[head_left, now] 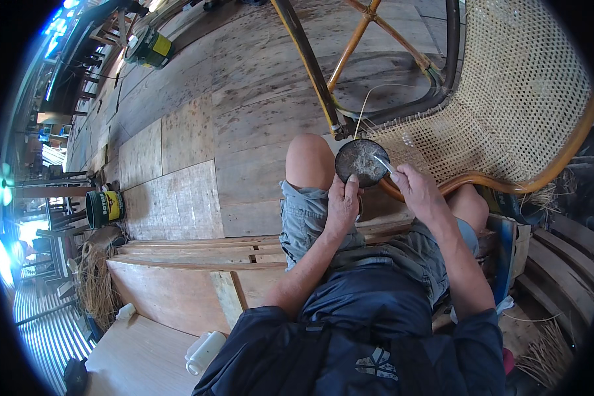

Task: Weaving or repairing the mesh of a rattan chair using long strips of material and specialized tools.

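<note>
My left hand (344, 206) grips a round, shallow dark dish (358, 163) by its near rim, thumb on top. Greyish, fibrous-looking stuff covers the inside of this dish. Closed around a slim metal tool (383, 162), my right hand (416, 191) points its tip over the right part of the dish; the tool's exact kind is too small to make out. Just beyond and to the right lies a cane chair (515, 86) with woven mesh, its curved rattan rim close to my right hand. A thin loose cane strand (365, 99) rises behind the dish.
Dark buckets with yellow labels stand at the left (105, 208) and far left (150, 47). Fibre bundles (98, 280) lie at the left, with more strands (548, 353) at lower right. A white container (205, 352) rests on a board (138, 356). Plywood (185, 201) covers the floor.
</note>
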Demonstrator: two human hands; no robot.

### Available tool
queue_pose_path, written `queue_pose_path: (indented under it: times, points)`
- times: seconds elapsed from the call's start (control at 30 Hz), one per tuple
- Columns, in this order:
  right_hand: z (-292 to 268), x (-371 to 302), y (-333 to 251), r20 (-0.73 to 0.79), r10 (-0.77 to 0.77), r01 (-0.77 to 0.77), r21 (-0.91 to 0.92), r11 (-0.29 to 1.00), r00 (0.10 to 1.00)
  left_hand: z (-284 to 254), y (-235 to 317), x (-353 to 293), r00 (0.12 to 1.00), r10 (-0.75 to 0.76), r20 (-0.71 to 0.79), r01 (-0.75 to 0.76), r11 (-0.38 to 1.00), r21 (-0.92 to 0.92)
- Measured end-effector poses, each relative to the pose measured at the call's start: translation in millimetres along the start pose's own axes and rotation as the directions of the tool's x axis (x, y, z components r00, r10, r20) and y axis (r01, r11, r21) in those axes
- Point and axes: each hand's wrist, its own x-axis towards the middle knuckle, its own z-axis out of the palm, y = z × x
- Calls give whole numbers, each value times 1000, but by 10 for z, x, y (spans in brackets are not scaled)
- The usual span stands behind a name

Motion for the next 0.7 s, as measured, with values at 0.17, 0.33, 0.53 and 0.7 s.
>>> queue_pose_path:
  times: [0.17, 0.33, 0.53, 0.7]
  points:
    - [68, -209, 93, 43, 77, -80, 88, 993, 996, -19, -8, -8, 1000, -26, -5, 26, 999, -38]
    - [139, -24, 6, -75, 54, -48, 75, 996, 996, -18, -22, 4, 999, -11, 35, 13, 999, -43]
    - [364, -255, -114, -59, 25, -20, 83, 996, 998, -35, -49, 5, 998, 57, -13, -57, 998, -26]
    - [524, -209, 90, -93, 2, -3, -7, 1000, 996, 4, -62, 27, 1000, 15, 14, -14, 995, -95]
